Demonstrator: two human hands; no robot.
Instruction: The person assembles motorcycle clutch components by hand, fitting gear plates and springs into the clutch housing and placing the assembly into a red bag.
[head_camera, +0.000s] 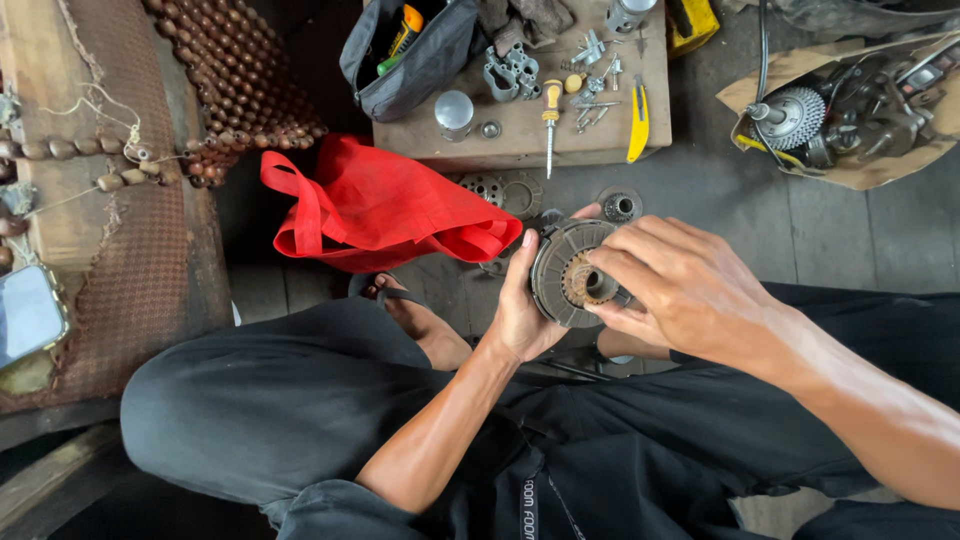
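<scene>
A round grey clutch assembly (556, 268) with a rusty hub sits between both hands, above my lap. My left hand (523, 315) cups it from the left side, thumb up along its rim. My right hand (672, 285) grips it from the right, fingers curled over the hub and the far edge. I sit with knees apart in black trousers, a sandalled foot below the part.
A red cloth bag (380, 205) lies on the floor ahead. A low wooden board (520, 140) carries a screwdriver (550, 115), a yellow-handled tool (638, 120), metal parts and a black pouch (410, 50). Clutch plates (505, 190) lie on the floor. Engine parts (850, 115) rest on cardboard at right.
</scene>
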